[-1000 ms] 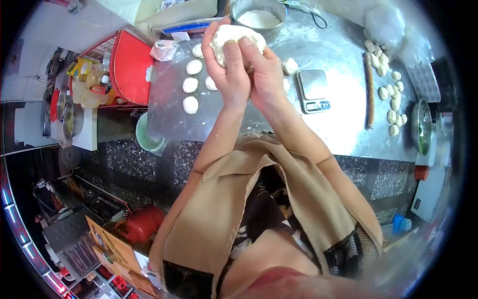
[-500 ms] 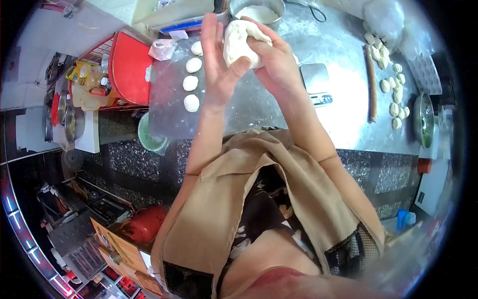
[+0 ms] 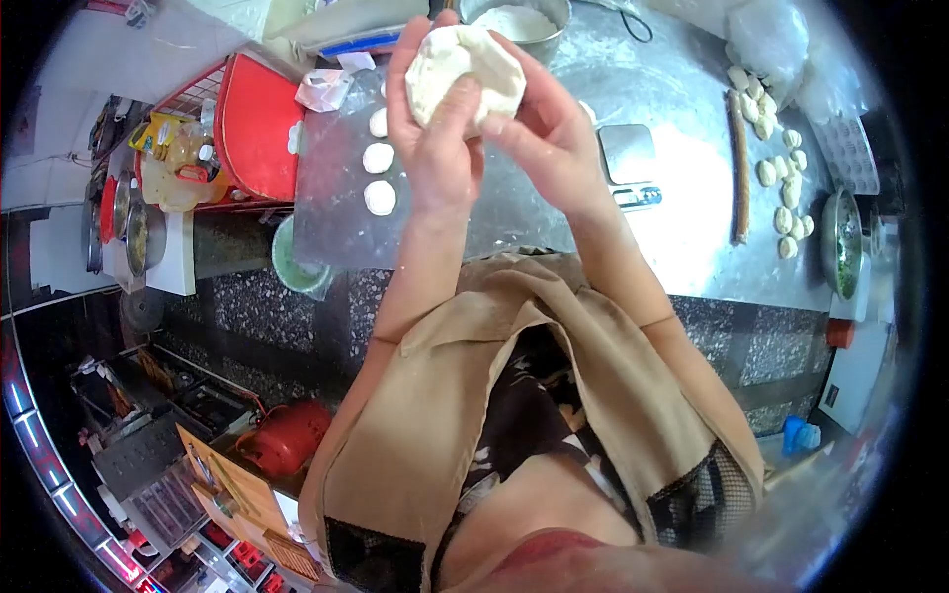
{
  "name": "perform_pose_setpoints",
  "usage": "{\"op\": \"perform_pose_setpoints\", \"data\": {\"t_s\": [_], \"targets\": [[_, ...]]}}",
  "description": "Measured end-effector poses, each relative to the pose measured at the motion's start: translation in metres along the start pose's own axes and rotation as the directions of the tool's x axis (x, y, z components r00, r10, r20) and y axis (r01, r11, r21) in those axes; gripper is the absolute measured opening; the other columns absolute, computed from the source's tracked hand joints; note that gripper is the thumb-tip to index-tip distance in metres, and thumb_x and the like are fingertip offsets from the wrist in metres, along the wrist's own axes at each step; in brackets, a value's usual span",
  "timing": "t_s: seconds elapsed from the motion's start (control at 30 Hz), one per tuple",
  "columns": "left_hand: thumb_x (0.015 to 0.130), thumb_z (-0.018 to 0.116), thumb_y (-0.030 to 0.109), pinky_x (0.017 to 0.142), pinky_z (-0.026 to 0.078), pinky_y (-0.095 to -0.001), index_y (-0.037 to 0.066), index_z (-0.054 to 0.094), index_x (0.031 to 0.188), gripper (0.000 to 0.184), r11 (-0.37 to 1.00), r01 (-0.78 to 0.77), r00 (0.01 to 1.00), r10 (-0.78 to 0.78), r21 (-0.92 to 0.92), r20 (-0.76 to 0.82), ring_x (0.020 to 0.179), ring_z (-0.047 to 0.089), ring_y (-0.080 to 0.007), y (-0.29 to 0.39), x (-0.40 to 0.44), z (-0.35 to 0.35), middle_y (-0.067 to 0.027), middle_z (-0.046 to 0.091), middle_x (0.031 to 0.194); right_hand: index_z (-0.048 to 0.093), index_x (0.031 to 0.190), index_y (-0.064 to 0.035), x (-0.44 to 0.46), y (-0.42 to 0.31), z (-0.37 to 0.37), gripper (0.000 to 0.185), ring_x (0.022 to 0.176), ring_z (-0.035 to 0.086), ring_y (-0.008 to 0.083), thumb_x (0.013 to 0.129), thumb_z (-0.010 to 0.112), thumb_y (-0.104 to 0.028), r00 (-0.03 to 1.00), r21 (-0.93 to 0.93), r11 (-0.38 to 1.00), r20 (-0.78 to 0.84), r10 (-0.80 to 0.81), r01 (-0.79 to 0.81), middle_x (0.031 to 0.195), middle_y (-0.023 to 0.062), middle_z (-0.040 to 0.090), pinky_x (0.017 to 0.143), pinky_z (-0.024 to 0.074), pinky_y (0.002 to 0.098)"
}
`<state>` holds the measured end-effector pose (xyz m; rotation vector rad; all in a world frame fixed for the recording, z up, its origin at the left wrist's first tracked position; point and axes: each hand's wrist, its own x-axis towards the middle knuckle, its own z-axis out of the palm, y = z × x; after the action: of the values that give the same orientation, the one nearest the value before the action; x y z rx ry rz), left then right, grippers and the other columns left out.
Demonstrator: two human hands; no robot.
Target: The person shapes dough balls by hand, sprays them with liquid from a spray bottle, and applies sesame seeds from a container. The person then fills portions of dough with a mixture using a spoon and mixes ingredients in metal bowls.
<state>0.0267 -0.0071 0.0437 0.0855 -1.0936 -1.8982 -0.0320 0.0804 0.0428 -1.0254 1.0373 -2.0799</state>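
Dough (image 3: 489, 69), flattened & dished, held up in both hands over metal worktop (image 3: 534, 212)

L hand (image 3: 440, 148) part-curled w/ fingers behind dough, thumb pressed on its face; R hand (image 3: 554, 143) half-open, gripping opp. side, thumb at near edge; white balls (image 3: 379, 198) lie to L, scale (image 3: 627, 153) to R, bowl w/ white powder (image 3: 554, 40) just beyond
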Motion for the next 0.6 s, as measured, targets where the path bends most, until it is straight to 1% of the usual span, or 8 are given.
{"op": "perform_pose_setpoints", "data": {"t_s": [0.1, 0.17, 0.23, 0.33, 0.37, 0.47, 0.57, 0.6], "targets": [[0.082, 0.042, -0.009, 0.095, 0.046, -0.0410, 0.004, 0.034, 0.130, 0.051, 1.000, 0.025, 0.995, -0.026, -0.011, -0.093, 0.115, 0.050, -0.0303, 0.007, 0.003, -0.001, -0.0152, 0.047, 0.129, 0.029, 0.140, -0.0040, 0.000, 0.002, -0.007, 0.071, 0.116, 0.048, 0.0203, 0.079, 0.065, -0.002, 0.987, -0.243, 0.965, 0.150, -0.063, 0.098, 0.131, 0.0097, 0.046, 0.099, 0.0388, 0.0332], [0.081, 0.040, -0.011, 0.095, 0.046, -0.0426, 0.006, 0.040, 0.123, 0.045, 0.957, 0.173, 0.964, -0.213, -0.232, -0.159, 0.116, 0.049, -0.0322, 0.002, 0.007, -0.013, -0.0150, 0.048, 0.128, 0.039, 0.135, -0.0064, 0.005, -0.001, -0.017, 0.068, 0.116, 0.048, 0.0238, 0.074, 0.069, -0.004, 0.984, -0.402, 0.906, 0.160, -0.073, 0.132, 0.131, 0.0088, 0.047, 0.098, 0.0405, 0.0352], [0.079, 0.039, -0.012, 0.094, 0.047, -0.0436, 0.007, 0.043, 0.118, 0.043, 0.912, 0.218, 0.950, -0.280, -0.348, -0.138, 0.115, 0.050, -0.0336, 0.000, 0.008, -0.016, -0.0153, 0.049, 0.127, 0.049, 0.127, -0.0055, 0.011, 0.000, -0.025, 0.060, 0.107, 0.053, 0.0240, 0.071, 0.073, -0.006, 0.936, -0.732, 0.584, 0.284, -0.207, 0.351, 0.123, 0.0093, 0.052, 0.089, 0.0468, 0.0333], [0.075, 0.040, -0.011, 0.090, 0.049, -0.0403, 0.002, 0.050, 0.113, 0.042, 0.857, 0.322, 0.908, -0.400, -0.401, -0.126, 0.107, 0.056, -0.0271, 0.002, 0.005, -0.015, -0.0133, 0.054, 0.120, 0.058, 0.114, -0.0057, 0.012, -0.006, -0.024, 0.050, 0.095, 0.058, 0.0192, 0.068, 0.076, -0.008, 0.899, -0.821, 0.416, 0.242, -0.365, 0.390, 0.112, 0.0077, 0.057, 0.077, 0.0495, 0.0277], [0.076, 0.040, -0.010, 0.090, 0.048, -0.0397, 0.001, 0.050, 0.114, 0.041, 0.858, 0.366, 0.903, -0.421, -0.359, -0.086, 0.107, 0.056, -0.0272, 0.001, 0.004, -0.017, -0.0144, 0.054, 0.120, 0.058, 0.114, -0.0057, 0.012, -0.003, -0.025, 0.050, 0.095, 0.058, 0.0192, 0.068, 0.076, -0.008, 0.900, -0.820, 0.419, 0.242, -0.363, 0.390, 0.112, 0.0077, 0.057, 0.077, 0.0495, 0.0277], [0.077, 0.041, -0.007, 0.091, 0.047, -0.0380, 0.000, 0.050, 0.115, 0.040, 0.870, 0.426, 0.899, -0.438, -0.248, 0.007, 0.107, 0.055, -0.0269, 0.009, 0.003, -0.012, -0.0159, 0.055, 0.119, 0.058, 0.105, -0.0047, 0.011, 0.016, -0.031, 0.043, 0.081, 0.057, 0.0102, 0.068, 0.078, -0.010, 0.965, -0.348, 0.903, 0.020, -0.263, 0.253, 0.101, 0.0030, 0.060, 0.067, 0.0476, 0.0219], [0.082, 0.051, 0.002, 0.093, 0.044, -0.0340, -0.002, 0.047, 0.120, 0.038, 0.854, 0.460, 0.883, -0.410, -0.242, 0.231, 0.110, 0.053, -0.0233, 0.009, -0.001, -0.010, -0.0160, 0.054, 0.120, 0.056, 0.108, -0.0043, 0.006, -0.003, -0.029, 0.042, 0.077, 0.056, 0.0087, 0.072, 0.077, -0.012, 0.983, -0.108, 0.993, -0.183, 0.036, -0.056, 0.095, 0.0022, 0.061, 0.064, 0.0475, 0.0217], [0.082, 0.058, 0.007, 0.093, 0.044, -0.0334, -0.002, 0.045, 0.121, 0.041, 0.992, 0.127, 0.964, -0.128, 0.020, 0.234, 0.111, 0.052, -0.0223, 0.005, -0.008, 0.001, -0.0160, 0.053, 0.121, 0.057, 0.106, -0.0043, 0.007, -0.007, -0.028, 0.038, 0.075, 0.057, 0.0085, 0.074, 0.075, -0.013, 0.979, -0.037, 0.996, -0.190, 0.074, -0.082, 0.090, 0.0023, 0.062, 0.063, 0.0478, 0.0213]]}}
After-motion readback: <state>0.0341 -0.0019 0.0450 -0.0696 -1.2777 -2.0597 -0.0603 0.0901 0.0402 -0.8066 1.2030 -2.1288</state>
